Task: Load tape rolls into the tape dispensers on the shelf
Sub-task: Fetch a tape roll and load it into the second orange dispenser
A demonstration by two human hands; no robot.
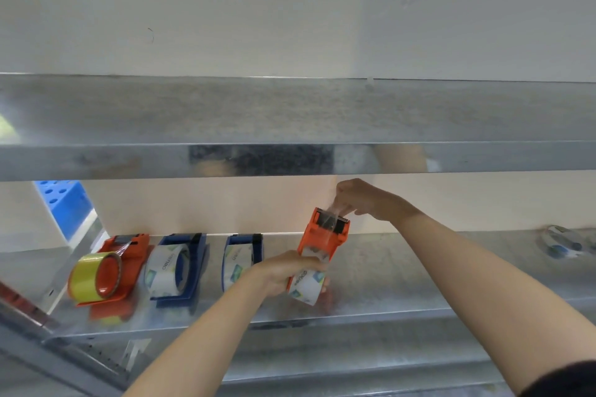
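Nearest at 6 o'clock, left hand (280, 271) is curling tight round the tape roll (306, 285) in the orange dispenser (317, 242), just over the shelf (403, 284). Its long axis is pointing to 12, where right hand (364, 200) is pinching the tape end (333, 215).

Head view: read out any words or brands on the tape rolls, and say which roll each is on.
"de…": first white roll, in the left blue dispenser; rest blurred.
Second white roll, in the right blue dispenser: print too blurred.
Third white roll, in the right orange dispenser: upside down, unreadable.
Yellow roll: no text seen.
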